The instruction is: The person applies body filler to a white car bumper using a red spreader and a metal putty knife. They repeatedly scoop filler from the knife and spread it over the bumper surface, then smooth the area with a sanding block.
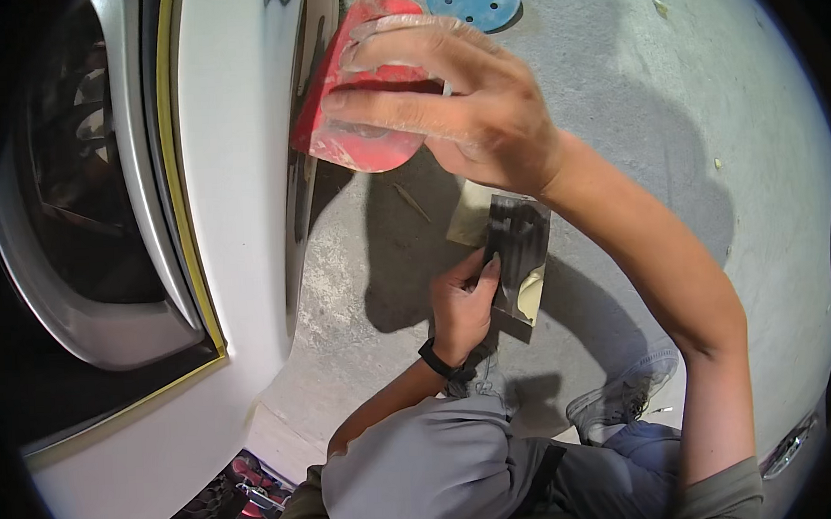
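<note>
- While the right hand (487,103) clasps a red block (374,153), fingers bent over it, beside the white panel (236,175) at left;
- the left hand (463,308) pinches a dark board (518,236), nearer;
- far: blue holed disc (476,1)

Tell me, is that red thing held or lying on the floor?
Held: the right hand grips the red thing, with fingers laid across it.

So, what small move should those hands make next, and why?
Probably ease the red, round-ended flat pad gently toward the smooth white curved panel: the right hand grips the pad close beside the panel's edge, while the left hand holds the dark rectangular plate nearer the person's knees, clear of it. Whether pad and panel touch, I can't tell.
</note>
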A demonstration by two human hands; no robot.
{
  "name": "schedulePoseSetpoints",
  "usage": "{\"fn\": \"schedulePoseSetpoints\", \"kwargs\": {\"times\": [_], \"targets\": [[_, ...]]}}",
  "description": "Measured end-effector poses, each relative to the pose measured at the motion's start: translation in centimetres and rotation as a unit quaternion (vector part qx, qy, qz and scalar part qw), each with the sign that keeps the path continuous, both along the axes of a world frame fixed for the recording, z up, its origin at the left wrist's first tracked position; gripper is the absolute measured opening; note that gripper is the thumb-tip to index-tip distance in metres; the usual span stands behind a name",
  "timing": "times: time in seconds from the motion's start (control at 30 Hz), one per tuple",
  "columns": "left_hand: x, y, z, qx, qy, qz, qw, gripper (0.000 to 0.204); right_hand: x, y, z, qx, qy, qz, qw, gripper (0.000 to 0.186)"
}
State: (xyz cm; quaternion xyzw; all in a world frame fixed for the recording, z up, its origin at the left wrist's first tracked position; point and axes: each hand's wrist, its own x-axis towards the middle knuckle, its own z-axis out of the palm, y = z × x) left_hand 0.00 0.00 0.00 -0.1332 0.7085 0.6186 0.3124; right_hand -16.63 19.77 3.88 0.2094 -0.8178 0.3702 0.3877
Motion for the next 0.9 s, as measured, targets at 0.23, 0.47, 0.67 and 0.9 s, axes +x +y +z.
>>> {"fn": "schedulePoseSetpoints", "kwargs": {"times": [0.23, 0.47, 0.67, 0.9], "targets": [[0.1, 0.5, 0.1, -0.015, 0.009, 0.009, 1.000, 0.027, 1.9, -1.2, -0.9, 0.003, 0.031, 0.020, 0.999, 0.031], [0.3, -0.1, 0.2, -0.015, 0.007, -0.007, 1.000, 0.027, 0.7, -2.1, 0.0, 0.000, 0.062, 0.057, 0.996, 0.026], [0.2, 0.4, 0.5, -0.010, 0.032, -0.012, 0.999, 0.021, 0.9, -1.4, -0.8, 0.036, 0.059, 0.067, 0.995, 0.026], [0.6, 0.0, -0.2, 0.005, 0.015, 0.000, 1.000, 0.021, 1.1, -2.3, -0.5, -0.003, 0.060, 0.068, 0.996, 0.029]]}}
